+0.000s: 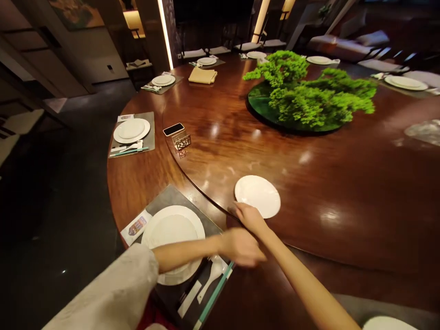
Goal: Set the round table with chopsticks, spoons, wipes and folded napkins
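Note:
My left hand (242, 247) comes from a pale sleeve at lower left, over the right side of a place setting. It is smeared by motion, fingers bent downward, and I cannot make out anything in it. Crossing beyond it, my right hand (251, 217) reaches to the edge of the round turntable (213, 151). Its fingers are drawn together at the lower left rim of a small white plate (259, 195); whether they grip the plate or the turntable's edge is hidden. Below my left arm are stacked white plates (175, 217), a white spoon (213, 275) and teal-ended chopsticks (216, 293).
A green miniature tree arrangement (319, 98) stands mid-turntable. A phone (173, 129), a small patterned metal stand (183, 142) and a folded tan cloth (202, 75) lie further left. Other place settings, such as stacked plates (132, 130) on a grey mat (150, 120), line the rim; chairs surround it.

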A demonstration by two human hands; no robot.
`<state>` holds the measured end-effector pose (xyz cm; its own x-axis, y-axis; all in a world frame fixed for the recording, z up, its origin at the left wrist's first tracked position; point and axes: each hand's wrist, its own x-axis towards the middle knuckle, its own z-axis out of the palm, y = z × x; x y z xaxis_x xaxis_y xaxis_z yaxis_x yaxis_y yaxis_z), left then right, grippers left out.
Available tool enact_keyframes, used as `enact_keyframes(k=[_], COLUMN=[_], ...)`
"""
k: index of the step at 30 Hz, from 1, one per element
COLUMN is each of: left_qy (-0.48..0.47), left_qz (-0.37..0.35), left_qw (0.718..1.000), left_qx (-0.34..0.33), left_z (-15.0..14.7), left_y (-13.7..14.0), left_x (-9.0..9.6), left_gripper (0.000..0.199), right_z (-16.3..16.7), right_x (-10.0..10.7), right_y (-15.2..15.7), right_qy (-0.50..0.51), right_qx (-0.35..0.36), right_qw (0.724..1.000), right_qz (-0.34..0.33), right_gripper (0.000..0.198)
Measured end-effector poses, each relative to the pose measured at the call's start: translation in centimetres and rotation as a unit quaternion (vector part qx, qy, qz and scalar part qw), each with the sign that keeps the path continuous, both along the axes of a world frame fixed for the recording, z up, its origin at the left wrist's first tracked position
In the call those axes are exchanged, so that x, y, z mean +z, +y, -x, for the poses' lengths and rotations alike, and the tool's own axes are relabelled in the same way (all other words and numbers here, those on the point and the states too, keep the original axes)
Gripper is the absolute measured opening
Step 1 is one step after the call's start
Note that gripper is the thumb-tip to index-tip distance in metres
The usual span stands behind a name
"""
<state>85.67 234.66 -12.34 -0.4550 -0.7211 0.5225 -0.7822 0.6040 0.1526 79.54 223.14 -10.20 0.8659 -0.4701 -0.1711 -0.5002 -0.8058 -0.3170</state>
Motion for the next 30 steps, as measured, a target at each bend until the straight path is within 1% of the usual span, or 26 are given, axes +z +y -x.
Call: enact_keyframes(k=[1,2,3,4,5,6,7,8,9,11,12,14,16,17,18,19,21,22,23,24,25,26,27,28,29,30], left_qy=[0.069,0.101,0.119,0.131,0.138,0.124,0.106,0.088,0.069,0.041,0.031,0.011,-0.002,-0.004,-0.006,-0.007,-0.011,-0.014,-0.017,-0.02,-0.023,-0.026,-0.027,-0.027,-0.027,-0.029], left_qz=[0.062,0.073,0.072,0.069,0.055,0.006,-0.052,-0.097,-0.138,-0.19,-0.209,-0.236,-0.231,-0.22,-0.212,-0.213,-0.237,-0.252,-0.265,-0.273,-0.279,-0.284,-0.288,-0.294,-0.299,-0.305], left_qw=[0.985,0.962,0.94,0.92,0.893,0.848,0.821,0.8,0.784,0.784,0.791,0.819,0.849,0.857,0.859,0.853,0.823,0.807,0.793,0.784,0.779,0.775,0.771,0.766,0.762,0.759], left_qx=[0.146,0.242,0.31,0.364,0.425,0.516,0.559,0.586,0.601,0.59,0.574,0.523,0.475,0.466,0.467,0.477,0.516,0.534,0.548,0.557,0.561,0.564,0.567,0.571,0.574,0.574], left_z=[-5.1,-10.2,-14.9,-19.1,-22.6,-25.3,-27.0,-28.0,-28.3,-27.2,-26.2,-24.1,-22.5,-22.1,-22.0,-22.1,-23.1,-23.7,-24.4,-25.2,-25.9,-26.6,-27.2,-27.7,-28.2,-28.5], left_y=[0.8,1.3,1.4,1.3,1.0,0.4,-0.2,-0.8,-1.4,-2.6,-3.0,-3.7,-4.2,-4.5,-4.7,-4.9,-5.2,-5.4,-5.5,-5.5,-5.6,-5.6,-5.6,-5.7,-5.8,-5.9], left_x=[0.2,0.4,0.5,0.5,0.3,-0.1,-0.6,-1.3,-2.0,-3.3,-3.7,-4.3,-4.4,-4.4,-4.4,-4.4,-4.6,-4.8,-5.1,-5.3,-5.5,-5.7,-5.9,-6.1,-6.2,-6.3], left_gripper=[0.047,0.049,0.05,0.049,0.048,0.047,0.048,0.05,0.052,0.052,0.051,0.048,0.049,0.051,0.052,0.054,0.055,0.056,0.057,0.057,0.058,0.059,0.059,0.06,0.061,0.062], right_z=[-0.4,-0.7,-0.8,-0.6,-0.1,0.8,2.0,3.5,5.3,9.2,11.2,15.0,18.5,20.2,21.8,23.3,25.5,26.2,26.4,26.2,25.7,24.8,23.7,22.4,21.1,19.8], right_x=[-1.4,-2.7,-3.8,-4.8,-5.6,-6.1,-6.4,-6.6,-6.6,-6.5,-6.5,-6.5,-6.5,-6.3,-6.1,-5.6,-4.2,-3.2,-2.1,-1.0,0.0,0.8,1.2,1.3,1.1,0.6], right_y=[-0.1,-0.2,-0.3,-0.3,-0.3,-0.3,-0.4,-0.6,-0.9,-1.8,-2.4,-3.9,-5.9,-7.0,-8.1,-9.3,-11.4,-12.1,-12.6,-12.8,-12.7,-12.3,-11.5,-10.5,-9.2,-7.8], right_qy=[0.002,0.009,0.022,0.041,0.066,0.093,0.118,0.138,0.154,0.177,0.188,0.211,0.23,0.239,0.248,0.256,0.241,0.204,0.146,0.074,-0.003,-0.072,-0.122,-0.148,-0.155,-0.141], right_qx=[-0.003,-0.006,-0.014,-0.032,-0.06,-0.095,-0.128,-0.155,-0.173,-0.202,-0.218,-0.26,-0.308,-0.332,-0.357,-0.379,-0.431,-0.467,-0.507,-0.541,-0.558,-0.557,-0.534,-0.499,-0.463,-0.422], right_qw=[1.0,1.0,0.999,0.997,0.993,0.986,0.978,0.969,0.962,0.952,0.946,0.93,0.913,0.904,0.895,0.887,0.87,0.86,0.849,0.835,0.822,0.812,0.816,0.831,0.85,0.876], right_qz=[0.002,0.011,0.026,0.048,0.072,0.097,0.119,0.134,0.142,0.148,0.149,0.149,0.138,0.122,0.098,0.063,0.002,0.0,0.023,0.064,0.114,0.159,0.185,0.197,0.199,0.185], right_gripper=[0.038,0.037,0.036,0.035,0.034,0.035,0.037,0.039,0.041,0.042,0.042,0.042,0.042,0.042,0.042,0.042,0.04,0.04,0.041,0.042,0.044,0.044,0.043,0.041,0.039,0.037])
